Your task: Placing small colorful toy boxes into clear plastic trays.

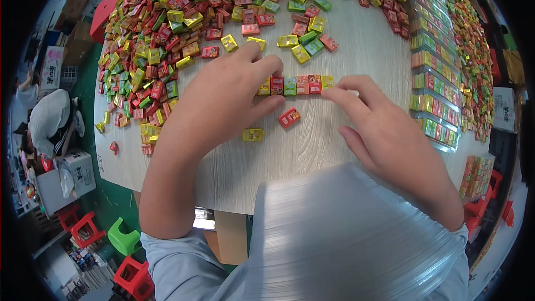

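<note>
A short row of small wrapped packets point(302, 85), in yellow, red, green and orange, lies side by side between my two hands. My left hand point(234, 89) is over the left end of the row, thumb apart from the fingers. Its fingertips are partly hidden near a yellow packet point(257, 42). With fingers stretched and thumb apart, my right hand point(379, 125) touches the row's right end at a yellow packet point(327, 82). Just below the row sit a loose red packet point(289, 117) and a yellow packet point(253, 135).
A large heap of mixed packets point(167, 39) covers the table's far and left side. Filled clear trays point(437, 83) are stacked along the right. A tall stack of clear plastic trays point(345, 234) stands against me. Stools point(123, 237) and a bent-over person point(50, 120) are at the left.
</note>
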`<state>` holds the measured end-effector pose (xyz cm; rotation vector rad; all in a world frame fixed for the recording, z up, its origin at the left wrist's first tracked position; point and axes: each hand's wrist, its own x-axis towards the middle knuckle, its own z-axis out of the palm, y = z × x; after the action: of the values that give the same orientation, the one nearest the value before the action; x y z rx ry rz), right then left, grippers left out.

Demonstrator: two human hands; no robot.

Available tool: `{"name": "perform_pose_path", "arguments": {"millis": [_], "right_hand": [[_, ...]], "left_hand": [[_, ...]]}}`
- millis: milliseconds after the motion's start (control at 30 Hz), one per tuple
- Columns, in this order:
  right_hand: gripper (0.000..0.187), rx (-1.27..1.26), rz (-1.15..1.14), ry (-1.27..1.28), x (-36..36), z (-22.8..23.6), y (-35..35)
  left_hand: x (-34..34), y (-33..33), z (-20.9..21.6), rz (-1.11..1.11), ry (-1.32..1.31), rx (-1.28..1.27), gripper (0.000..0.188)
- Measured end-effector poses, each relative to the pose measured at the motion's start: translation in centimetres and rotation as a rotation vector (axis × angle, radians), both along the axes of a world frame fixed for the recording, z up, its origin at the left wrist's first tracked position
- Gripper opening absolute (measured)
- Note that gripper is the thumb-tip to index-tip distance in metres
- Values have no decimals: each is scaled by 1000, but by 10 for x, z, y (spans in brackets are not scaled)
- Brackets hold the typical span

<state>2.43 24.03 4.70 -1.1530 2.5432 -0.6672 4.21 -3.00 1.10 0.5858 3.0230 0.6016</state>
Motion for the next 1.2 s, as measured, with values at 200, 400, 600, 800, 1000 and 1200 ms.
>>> {"name": "perform_pose_path", "arguments": {"millis": [200,400,600,800,1000,1200], "right_hand": [[52,53,-89,139,-9,-13,-23],[50,3,-118,210,-15,-36,-35],[39,-72,-92,177,-19,-45,-39],[34,-148,-85,164,-21,-52,-43],[28,-190,-115,196,-22,-54,-43],[25,-325,-107,301,-27,-67,-45]], "left_hand": [[-1,-1,-1,5,1,-3,36],[0,1,2,6,-2,-11,36],[0,4,0,15,14,6,34],[1,4,0,18,-1,-2,35],[-2,9,3,22,17,22,33],[1,11,5,157,-20,43,35]]}}
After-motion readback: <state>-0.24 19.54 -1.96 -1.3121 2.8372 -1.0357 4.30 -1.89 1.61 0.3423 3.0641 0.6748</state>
